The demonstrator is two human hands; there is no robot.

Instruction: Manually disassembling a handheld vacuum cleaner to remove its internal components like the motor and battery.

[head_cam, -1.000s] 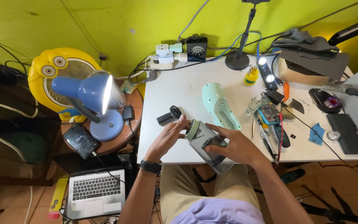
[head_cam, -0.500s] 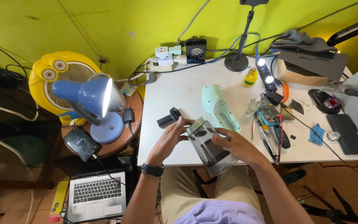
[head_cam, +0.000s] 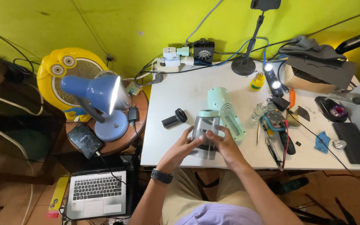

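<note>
- Clear grey plastic is what we are gripping: a see-through canister with a mint-green collar, lying near the front edge of the white table.
- Our left hand is wrapping its left side and our right hand its right, both closed around it, thumbs on top.
- Just behind the canister, the mint-green appliance body is lying apart from it, so we are judging the housing as already separated; whether the canister itself is coming open we cannot tell.
- To the canister's left, a small black brush nozzle is resting loose, with bare table around it.
- To the canister's right, pliers, tweezers and a meter are crowding the surface, leaving little room that way.
- The table's front edge is running just beneath our wrists, so we are working close to a drop.
</note>
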